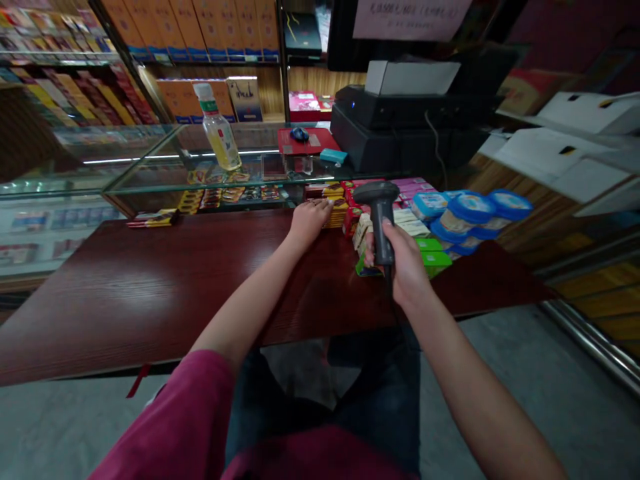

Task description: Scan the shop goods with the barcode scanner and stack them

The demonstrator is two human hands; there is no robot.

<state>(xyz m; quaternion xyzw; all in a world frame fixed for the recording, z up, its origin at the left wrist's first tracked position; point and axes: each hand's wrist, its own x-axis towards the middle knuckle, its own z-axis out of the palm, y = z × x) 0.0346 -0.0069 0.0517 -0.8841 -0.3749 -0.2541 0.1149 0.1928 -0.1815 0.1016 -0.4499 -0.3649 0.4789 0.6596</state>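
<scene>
My right hand [407,263] is wrapped around the handle of a dark grey barcode scanner [383,230], held upright above the counter with its head at the top. My left hand [311,221] reaches forward and rests on a stack of flat yellow packs [337,212], its fingers lying over their near left part. The thumb and the undersides of the fingers are hidden. Beside that stack stand red boxes [351,219], cream-coloured boxes [411,223] and green boxes [434,257], partly behind the scanner and right hand.
Blue-lidded tubs [470,208] are piled at the right of the dark red wooden counter [150,287]. More flat packs [154,219] lie at its far left. Beyond, a glass case [175,160] bears a bottle [220,133], a mouse [299,134] and a black machine [395,127].
</scene>
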